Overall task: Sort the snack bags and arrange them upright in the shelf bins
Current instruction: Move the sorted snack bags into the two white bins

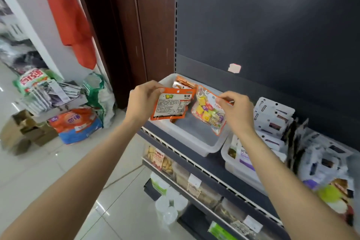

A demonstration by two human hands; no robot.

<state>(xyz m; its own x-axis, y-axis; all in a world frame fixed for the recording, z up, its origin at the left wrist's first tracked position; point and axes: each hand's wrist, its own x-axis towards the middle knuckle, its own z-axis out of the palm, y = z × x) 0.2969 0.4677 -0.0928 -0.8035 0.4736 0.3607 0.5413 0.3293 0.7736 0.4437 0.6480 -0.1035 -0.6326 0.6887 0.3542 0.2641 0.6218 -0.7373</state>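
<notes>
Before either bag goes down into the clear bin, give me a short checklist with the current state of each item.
1. Left hand grips the orange bag at its top corner: ok.
2. Right hand pinches the candy bag at its top edge: ok.
3. Free space in the clear bin near its front: ok.
4. Bags held upright: not ok, both are tilted.
5. Orange bag matches the orange packs at the bin's back: cannot tell, though the colour is alike.
6. Candy bag belongs in this bin: cannot tell.
</notes>
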